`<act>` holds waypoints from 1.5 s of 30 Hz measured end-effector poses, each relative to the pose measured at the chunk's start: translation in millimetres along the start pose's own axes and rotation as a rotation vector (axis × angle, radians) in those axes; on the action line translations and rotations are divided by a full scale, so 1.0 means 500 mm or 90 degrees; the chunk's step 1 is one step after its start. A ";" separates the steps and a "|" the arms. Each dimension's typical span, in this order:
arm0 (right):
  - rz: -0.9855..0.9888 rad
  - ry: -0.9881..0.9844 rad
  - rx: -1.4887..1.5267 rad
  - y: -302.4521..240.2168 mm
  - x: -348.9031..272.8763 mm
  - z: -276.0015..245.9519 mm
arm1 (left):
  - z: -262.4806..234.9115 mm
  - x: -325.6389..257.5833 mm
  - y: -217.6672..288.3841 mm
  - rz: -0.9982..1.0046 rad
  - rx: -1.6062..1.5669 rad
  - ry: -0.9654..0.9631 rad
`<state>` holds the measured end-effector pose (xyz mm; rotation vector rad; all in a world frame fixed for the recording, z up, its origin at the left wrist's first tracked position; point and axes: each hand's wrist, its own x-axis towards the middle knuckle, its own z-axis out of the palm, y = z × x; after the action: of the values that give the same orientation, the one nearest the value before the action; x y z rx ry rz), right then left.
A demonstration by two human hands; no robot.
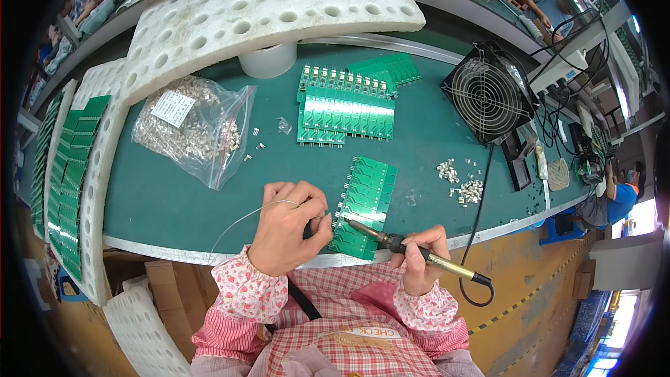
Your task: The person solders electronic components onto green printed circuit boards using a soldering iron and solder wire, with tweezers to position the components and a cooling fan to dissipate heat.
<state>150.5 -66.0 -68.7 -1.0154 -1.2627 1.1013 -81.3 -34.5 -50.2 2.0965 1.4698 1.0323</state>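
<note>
My left hand (pixel 287 227) pinches a thin solder wire (pixel 244 220) that loops off to the left, its end held at the left edge of a green circuit board panel (pixel 366 195) lying on the green bench mat (pixel 174 195). My right hand (pixel 421 258) grips a soldering iron (pixel 391 241) by its handle, the tip pointing left and touching the panel's left edge beside the wire. The iron's black cord (pixel 478 216) curls off behind its rear end.
More green panels (pixel 345 108) lie farther back. A clear bag of small metal parts (pixel 192 129) sits left, loose parts (pixel 464 185) right, a black fan (pixel 488 94) beyond. White foam trays (pixel 265 10) and a rack of boards (pixel 73 167) stand left. Other people work at the right.
</note>
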 end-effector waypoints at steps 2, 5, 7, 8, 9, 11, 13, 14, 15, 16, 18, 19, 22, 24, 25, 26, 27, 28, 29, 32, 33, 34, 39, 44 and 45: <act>-0.002 -0.002 -0.002 0.002 0.000 0.000 | 0.002 -0.001 -0.002 0.001 0.001 -0.006; -0.003 -0.005 -0.007 0.002 0.001 0.001 | 0.003 -0.002 -0.004 0.025 0.002 0.004; -0.002 -0.004 -0.011 0.000 0.002 0.005 | 0.004 0.000 -0.001 0.029 0.009 -0.003; -0.012 -0.015 -0.030 -0.002 0.003 0.008 | 0.005 0.001 0.000 0.028 0.009 -0.004; -0.022 -0.026 -0.048 -0.003 0.004 0.010 | 0.006 0.003 0.001 0.032 0.018 -0.004; -0.021 -0.028 -0.052 0.001 0.003 0.006 | 0.008 0.003 0.000 0.036 0.027 -0.004; -0.020 -0.030 -0.057 0.003 0.003 0.005 | 0.010 0.003 -0.002 0.036 0.037 -0.010; -0.032 -0.038 -0.056 0.004 0.005 0.005 | 0.011 0.003 -0.002 0.036 0.037 -0.011; -0.044 -0.045 -0.054 0.004 0.005 0.006 | 0.010 0.002 -0.002 0.035 0.038 -0.011; -0.043 -0.046 -0.054 0.004 0.004 0.004 | 0.009 0.002 -0.001 0.035 0.039 -0.012; -0.019 -0.043 -0.019 0.004 0.001 -0.001 | 0.008 0.002 -0.001 0.033 0.039 -0.015; -0.019 -0.042 -0.019 0.003 0.001 -0.002 | 0.008 0.002 -0.002 0.031 0.040 -0.018; -0.018 -0.048 -0.030 0.001 0.001 -0.002 | 0.008 0.004 0.001 0.037 0.055 -0.021; -0.026 -0.056 -0.027 0.003 0.001 -0.003 | 0.009 0.004 0.001 0.042 0.056 -0.017; -0.026 -0.056 -0.027 0.004 0.000 -0.004 | 0.009 0.004 0.001 0.048 0.058 -0.013; -0.029 -0.061 -0.025 0.004 0.000 -0.005 | 0.008 0.003 0.001 0.047 0.058 -0.013; -0.031 -0.064 -0.024 0.005 0.000 -0.005 | 0.009 0.003 0.000 0.040 0.043 -0.011; -0.031 -0.064 -0.024 0.004 0.000 -0.005 | 0.010 0.002 -0.001 0.033 0.027 -0.009; -0.026 -0.038 -0.018 0.003 -0.001 -0.003 | 0.010 0.002 -0.001 0.033 0.027 -0.009; -0.019 -0.006 -0.005 0.005 -0.001 -0.001 | 0.011 0.002 -0.001 0.021 0.020 -0.005; -0.018 0.000 0.001 0.005 -0.001 0.000 | 0.010 0.002 0.000 0.025 0.024 -0.001; -0.019 -0.001 0.001 0.005 -0.001 0.001 | 0.010 0.002 0.000 0.028 0.029 0.004; -0.009 -0.025 -0.053 0.002 0.003 0.007 | 0.012 0.006 0.003 0.034 0.052 -0.015; -0.012 -0.036 -0.051 0.004 0.003 0.001 | 0.014 0.006 0.003 0.033 0.071 -0.023; -0.011 -0.041 -0.037 0.006 0.002 -0.002 | 0.014 0.006 0.002 0.038 0.071 -0.017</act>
<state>151.3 -64.6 -71.7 -1.0177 -1.3591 1.0966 -74.7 -31.7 -53.2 2.2356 1.4916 0.9591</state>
